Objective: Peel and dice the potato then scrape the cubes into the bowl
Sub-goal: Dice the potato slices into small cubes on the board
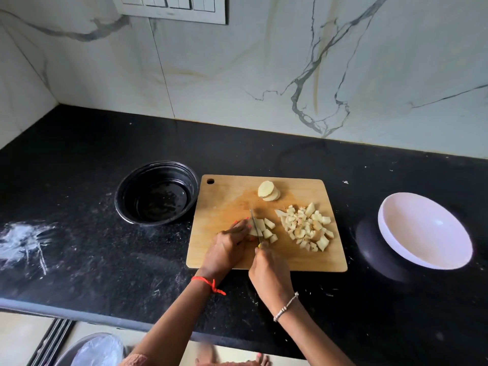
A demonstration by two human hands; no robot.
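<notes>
Nearest, at the 6 o'clock edge of the cutting board [317, 260], the right hand [267, 262] is clenched round the handle of a small knife [254, 223], whose blade points away toward 12 o'clock. Just left of it, the left hand [229, 241] grasps the potato strips [264, 226], curled fingertips pressing them to the wood right beside the blade. A few cubes already lie freed on the blade's right.

To do this cut well, I'd keep those fingertips tucked back with the knuckles guiding the blade, hold the strips bunched so they don't splay, and step the knife along in even spacings so the cubes match.

Further out, at 3 o'clock on the board, sits the diced pile [306, 228], some pieces showing brownish patches. At 12 o'clock a short stack of slices [269, 191] waits uncut, so dicing looks a little over halfway done.

Off the board on the dark counter [105, 260], a black bowl [158, 163] stands at 10 o'clock and a tilted white bowl [422, 228] at 3 o'clock. I cannot tell which one is meant for the cubes.
</notes>
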